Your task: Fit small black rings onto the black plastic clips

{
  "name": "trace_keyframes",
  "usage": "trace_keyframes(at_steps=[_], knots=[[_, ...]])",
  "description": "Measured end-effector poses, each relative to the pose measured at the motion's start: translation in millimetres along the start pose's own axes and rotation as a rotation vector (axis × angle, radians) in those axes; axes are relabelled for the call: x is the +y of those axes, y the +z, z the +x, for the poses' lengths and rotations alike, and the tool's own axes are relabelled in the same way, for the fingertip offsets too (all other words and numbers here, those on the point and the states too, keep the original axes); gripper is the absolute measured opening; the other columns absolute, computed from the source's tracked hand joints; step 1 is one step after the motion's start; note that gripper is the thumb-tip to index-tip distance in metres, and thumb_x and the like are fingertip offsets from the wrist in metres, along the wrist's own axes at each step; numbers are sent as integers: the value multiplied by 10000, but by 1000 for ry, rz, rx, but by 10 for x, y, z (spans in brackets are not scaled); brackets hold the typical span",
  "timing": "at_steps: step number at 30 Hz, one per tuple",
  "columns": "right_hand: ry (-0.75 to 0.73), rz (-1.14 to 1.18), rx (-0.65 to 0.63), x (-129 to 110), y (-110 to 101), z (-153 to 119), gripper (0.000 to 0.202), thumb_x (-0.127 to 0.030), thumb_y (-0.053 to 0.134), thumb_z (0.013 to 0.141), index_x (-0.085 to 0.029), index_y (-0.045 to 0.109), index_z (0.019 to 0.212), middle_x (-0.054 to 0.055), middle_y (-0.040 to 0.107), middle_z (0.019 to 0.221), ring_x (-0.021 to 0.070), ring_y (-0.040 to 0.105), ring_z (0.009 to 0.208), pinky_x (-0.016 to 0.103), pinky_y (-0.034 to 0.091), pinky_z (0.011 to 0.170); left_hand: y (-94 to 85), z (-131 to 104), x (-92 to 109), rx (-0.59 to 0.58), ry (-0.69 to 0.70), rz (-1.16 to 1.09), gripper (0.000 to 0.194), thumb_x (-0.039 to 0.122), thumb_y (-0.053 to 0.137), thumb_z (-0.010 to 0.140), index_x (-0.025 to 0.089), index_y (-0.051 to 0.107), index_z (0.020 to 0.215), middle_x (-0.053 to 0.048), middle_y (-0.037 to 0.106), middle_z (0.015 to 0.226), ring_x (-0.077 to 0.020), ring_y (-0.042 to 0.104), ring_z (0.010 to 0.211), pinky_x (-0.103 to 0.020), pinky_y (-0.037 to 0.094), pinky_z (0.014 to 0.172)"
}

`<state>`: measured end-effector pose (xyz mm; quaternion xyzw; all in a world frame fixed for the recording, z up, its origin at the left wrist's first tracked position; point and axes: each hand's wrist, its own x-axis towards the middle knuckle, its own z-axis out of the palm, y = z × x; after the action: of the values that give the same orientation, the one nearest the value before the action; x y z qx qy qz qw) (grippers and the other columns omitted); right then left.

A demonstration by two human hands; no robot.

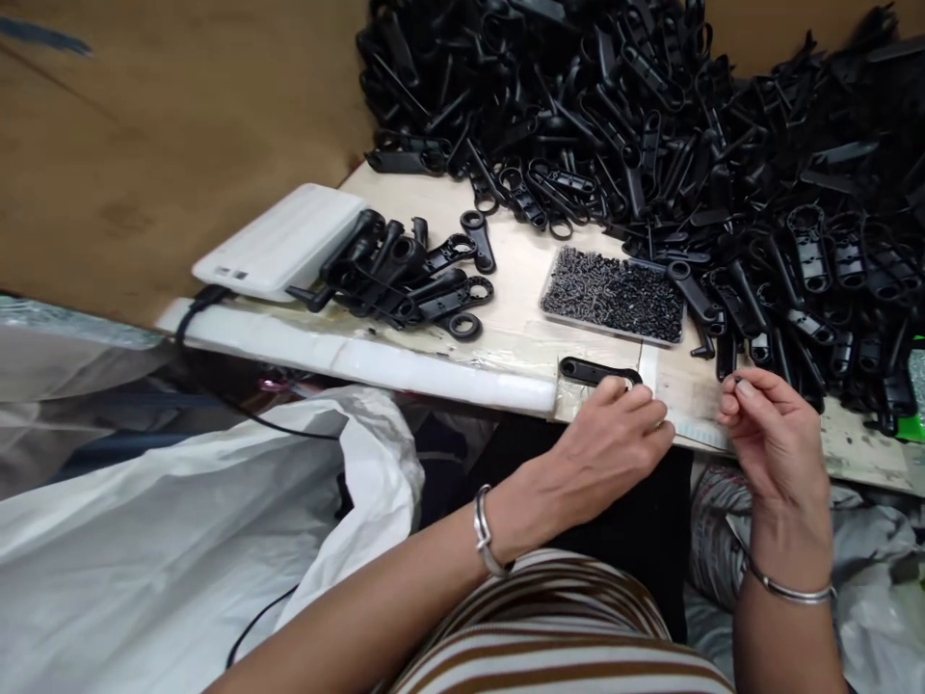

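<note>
At the table's front edge lies a long black plastic part [594, 371] with rounded ends. The curled fingers of my left hand [614, 434] are closed over its right end, which they partly hide. To the right, my right hand [777, 429] is raised above the edge, thumb and forefinger pinched on a tiny dark piece that barely shows. Behind both hands sits a shallow clear tray [611, 333] filled with small black pieces [614, 289].
Black plastic parts [564, 96] form a large heap at the back and right. A smaller group [411, 275] lies on the left beside a white box [281, 241] with a black cable [246, 410]. White sheeting [180, 540] hangs below the table's left edge.
</note>
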<state>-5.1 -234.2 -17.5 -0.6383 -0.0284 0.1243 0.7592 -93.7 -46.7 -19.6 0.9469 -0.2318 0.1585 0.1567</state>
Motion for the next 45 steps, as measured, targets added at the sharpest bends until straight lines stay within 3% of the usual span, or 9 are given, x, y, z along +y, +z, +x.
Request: trace_keyframes(at_steps=[4,8,13,17,23,27,29,37,45], knots=[[8,-20,3,22,-60,-108,183,-235,820,716,-201,727,869,15,650,777,87,559,587,187,521,536,194,1,67,-78,89,54,193,120,438,951,123,614,873,-53,593,827,-180,487,795,-318,358,723],[13,-13,11,47,-130,-146,183,-240,819,714,-202,723,865,11,642,767,87,550,575,192,511,528,219,-111,-14,-32,98,-10,241,142,384,981,119,622,949,-60,630,870,-165,514,783,-300,407,737],[1,-15,5,44,-269,-179,171,-248,804,730,-217,720,875,7,631,770,100,555,595,210,519,549,-34,-310,-121,307,-159,-185,201,112,441,956,151,625,1027,-69,679,929,-142,584,853,-275,481,773],[1,-16,-15,62,-298,-233,135,-239,793,746,-227,726,862,15,636,778,109,565,603,217,523,548,-315,-332,-312,385,-360,-128,158,139,507,934,177,654,976,-41,684,873,-133,598,808,-262,493,754],[-27,-47,-72,99,-200,-225,139,-243,776,771,-238,750,908,31,658,784,120,586,588,232,533,539,-446,-122,-672,163,-391,70,233,156,461,946,159,688,891,-53,683,865,-168,555,795,-301,456,756],[-13,-71,-65,108,-131,-195,145,-244,793,753,-225,757,891,45,678,774,125,597,571,234,539,540,-415,74,-749,-81,-333,98,272,87,439,926,148,673,802,-54,638,794,-182,497,780,-317,380,718],[-2,-74,-76,112,-104,-193,145,-240,792,756,-225,754,896,48,683,778,130,601,577,236,541,542,-396,152,-757,-149,-310,100,267,77,444,923,149,656,779,-47,609,789,-180,471,785,-322,339,710],[-15,-75,-84,103,-57,-188,130,-241,784,766,-236,752,892,40,680,770,133,600,570,237,536,531,-271,286,-732,-213,-218,192,292,78,469,925,150,610,680,-37,508,742,-183,426,776,-356,255,709],[-13,-97,-104,147,-85,-193,138,-244,788,771,-224,753,904,48,695,773,126,616,589,225,548,584,-196,277,-727,-226,-261,256,229,94,456,929,163,645,820,-52,569,802,-209,513,823,-369,283,709]])
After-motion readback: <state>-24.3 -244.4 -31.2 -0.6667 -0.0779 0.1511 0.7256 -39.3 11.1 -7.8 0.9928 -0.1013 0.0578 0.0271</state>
